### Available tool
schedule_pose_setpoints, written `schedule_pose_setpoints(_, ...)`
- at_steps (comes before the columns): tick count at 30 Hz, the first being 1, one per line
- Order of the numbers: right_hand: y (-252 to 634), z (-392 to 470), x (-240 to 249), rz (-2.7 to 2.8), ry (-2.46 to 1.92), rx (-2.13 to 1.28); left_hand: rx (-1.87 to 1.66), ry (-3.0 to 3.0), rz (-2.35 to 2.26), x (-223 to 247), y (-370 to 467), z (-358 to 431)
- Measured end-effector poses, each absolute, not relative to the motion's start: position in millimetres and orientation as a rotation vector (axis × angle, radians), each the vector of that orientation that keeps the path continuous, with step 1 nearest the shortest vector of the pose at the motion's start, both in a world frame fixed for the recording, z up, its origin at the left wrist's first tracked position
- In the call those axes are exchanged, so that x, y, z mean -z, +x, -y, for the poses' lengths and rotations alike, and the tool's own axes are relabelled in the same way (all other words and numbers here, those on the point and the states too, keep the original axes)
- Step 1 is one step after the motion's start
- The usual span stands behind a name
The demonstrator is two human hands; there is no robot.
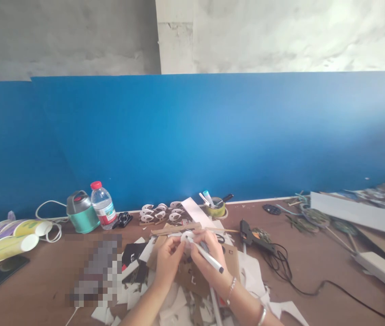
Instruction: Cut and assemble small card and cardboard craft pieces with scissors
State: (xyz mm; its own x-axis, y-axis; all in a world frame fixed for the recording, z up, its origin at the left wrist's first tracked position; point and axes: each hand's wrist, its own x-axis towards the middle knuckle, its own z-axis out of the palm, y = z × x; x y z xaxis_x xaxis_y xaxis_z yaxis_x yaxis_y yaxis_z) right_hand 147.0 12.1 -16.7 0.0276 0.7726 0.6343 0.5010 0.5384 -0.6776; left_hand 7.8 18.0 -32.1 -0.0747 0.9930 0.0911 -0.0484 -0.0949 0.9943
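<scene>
Between the fingertips of my left hand (167, 263) is a small white cut-out piece of paper (185, 236), its exact outline partly covered by fingers. My right hand (210, 248) grips a white marker pen (210, 259), whose dark end points down toward me. The pen's other end reaches up to the white piece, but fingers hide whether its tip touches it. Under both hands lie brown cardboard (192, 277) and a heap of white paper scraps (179, 303). Just beyond them stand several small white oval cut-outs with dark markings (160, 212).
A black glue gun (247, 233) with a trailing cord lies at right, near a power strip (384, 270). A tape roll holding pens (215, 208) stands behind. Farther left are a water bottle (104, 208), a teal container (83, 215), paper cups (12, 248) and a phone (0, 276).
</scene>
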Motion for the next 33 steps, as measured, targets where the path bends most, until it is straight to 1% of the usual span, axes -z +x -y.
schedule_pose_setpoints(33,147.4,-11.1,15.0,1.640,-1.114,-0.278,-1.336,1.234,-1.157,37.6,6.5,-21.1)
